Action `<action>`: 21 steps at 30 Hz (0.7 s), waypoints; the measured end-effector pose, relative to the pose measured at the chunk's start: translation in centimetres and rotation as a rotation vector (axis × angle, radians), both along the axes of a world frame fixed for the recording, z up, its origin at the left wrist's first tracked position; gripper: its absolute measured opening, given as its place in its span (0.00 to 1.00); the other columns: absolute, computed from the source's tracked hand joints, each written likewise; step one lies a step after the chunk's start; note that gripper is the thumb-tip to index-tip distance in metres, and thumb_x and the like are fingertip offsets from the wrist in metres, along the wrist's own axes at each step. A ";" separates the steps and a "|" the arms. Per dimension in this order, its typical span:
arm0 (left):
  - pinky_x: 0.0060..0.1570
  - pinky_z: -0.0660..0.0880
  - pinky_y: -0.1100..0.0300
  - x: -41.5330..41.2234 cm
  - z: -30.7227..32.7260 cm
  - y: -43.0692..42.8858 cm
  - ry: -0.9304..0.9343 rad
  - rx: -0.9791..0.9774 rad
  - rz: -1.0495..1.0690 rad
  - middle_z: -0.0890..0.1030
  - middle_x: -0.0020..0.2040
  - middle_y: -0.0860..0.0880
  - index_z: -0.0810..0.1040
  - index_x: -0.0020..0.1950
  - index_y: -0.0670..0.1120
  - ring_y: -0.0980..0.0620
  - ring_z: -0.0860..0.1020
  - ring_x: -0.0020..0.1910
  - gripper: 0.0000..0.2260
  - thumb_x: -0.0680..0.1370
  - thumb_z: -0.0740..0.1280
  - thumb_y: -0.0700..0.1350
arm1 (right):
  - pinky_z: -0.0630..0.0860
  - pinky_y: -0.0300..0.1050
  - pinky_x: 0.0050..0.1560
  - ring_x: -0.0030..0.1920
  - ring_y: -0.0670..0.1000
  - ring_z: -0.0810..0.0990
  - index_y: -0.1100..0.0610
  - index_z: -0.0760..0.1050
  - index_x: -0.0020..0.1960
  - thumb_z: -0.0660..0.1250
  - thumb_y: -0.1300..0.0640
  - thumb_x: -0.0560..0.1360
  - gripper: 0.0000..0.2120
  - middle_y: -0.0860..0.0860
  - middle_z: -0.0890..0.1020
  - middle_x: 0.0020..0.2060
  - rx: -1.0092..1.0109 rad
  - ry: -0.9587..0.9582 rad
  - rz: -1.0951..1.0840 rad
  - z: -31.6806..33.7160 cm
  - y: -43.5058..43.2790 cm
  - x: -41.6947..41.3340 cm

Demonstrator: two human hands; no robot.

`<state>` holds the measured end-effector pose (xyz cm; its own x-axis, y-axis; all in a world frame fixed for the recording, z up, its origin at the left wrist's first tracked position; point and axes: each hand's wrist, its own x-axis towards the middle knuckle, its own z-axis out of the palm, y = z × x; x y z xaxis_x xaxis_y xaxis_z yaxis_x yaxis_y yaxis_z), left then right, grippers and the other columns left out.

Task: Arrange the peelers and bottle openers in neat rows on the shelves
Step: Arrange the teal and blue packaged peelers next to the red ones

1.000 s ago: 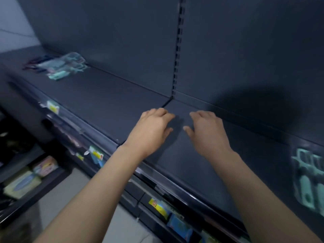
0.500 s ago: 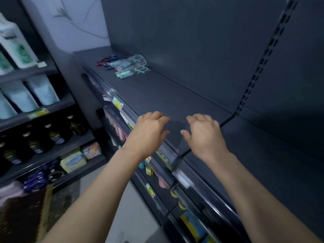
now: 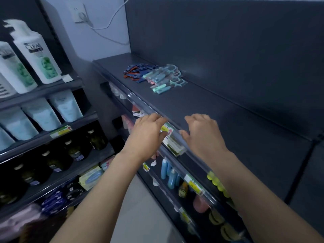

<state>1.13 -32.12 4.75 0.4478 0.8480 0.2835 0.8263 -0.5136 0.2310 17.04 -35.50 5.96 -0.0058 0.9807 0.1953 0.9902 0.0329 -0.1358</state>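
A head-worn camera looks down along a dark grey top shelf point(image 3: 219, 109) that runs from the near right to the far left. Its front edge is a clear plastic rail point(image 3: 138, 100) carrying a yellow and white price tag point(image 3: 167, 131). Its rear edge meets an upright dark back panel point(image 3: 228, 41). The far left end stops just short of a pale wall with a socket point(image 3: 78, 13) and a white cable.

Two bare forearms reach in from the bottom. The left hand point(image 3: 147, 135) hovers at the front rail, just beside the price tag. The right hand point(image 3: 201, 134) hovers over the front strip of the shelf. The two hands are near each other but apart. Each grip is loose, with the fingers gently bent downward and nothing held.

A long stretch of plain shelf surface lies between the hands and the goods, which sit well apart from them near the far left end. The peelers point(image 3: 164, 78) lie in a loose overlapping heap, in clear wrapping, with teal and pink handles and pale Y-shaped heads. Touching their left side, the bottle openers point(image 3: 135, 71) form a flat, jumbled cluster of dark blue and orange-red pieces.

To the left, a separate rack holds white shampoo bottles point(image 3: 35, 50).
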 end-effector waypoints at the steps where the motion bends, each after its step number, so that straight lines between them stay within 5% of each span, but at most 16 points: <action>1: 0.62 0.57 0.57 -0.5 -0.1 1.0 -0.004 -0.003 -0.004 0.73 0.64 0.50 0.70 0.69 0.49 0.48 0.68 0.64 0.19 0.78 0.64 0.47 | 0.63 0.48 0.62 0.64 0.55 0.69 0.57 0.69 0.65 0.59 0.47 0.79 0.19 0.53 0.74 0.61 -0.004 -0.008 -0.006 0.1 0.9 -0.5; 21: 0.62 0.64 0.54 -2.7 -1.7 23.6 0.033 -0.061 0.059 0.71 0.64 0.49 0.67 0.70 0.48 0.46 0.69 0.63 0.20 0.79 0.61 0.50 | 0.67 0.49 0.58 0.60 0.56 0.71 0.58 0.70 0.64 0.58 0.48 0.79 0.18 0.55 0.75 0.60 -0.054 0.086 -0.050 -1.4 24.3 -1.9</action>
<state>-1.52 -8.52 3.01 0.4048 0.8883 0.2170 0.8623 -0.4498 0.2326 15.19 -11.24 4.55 0.0584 0.9884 0.1402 0.9749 -0.0263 -0.2209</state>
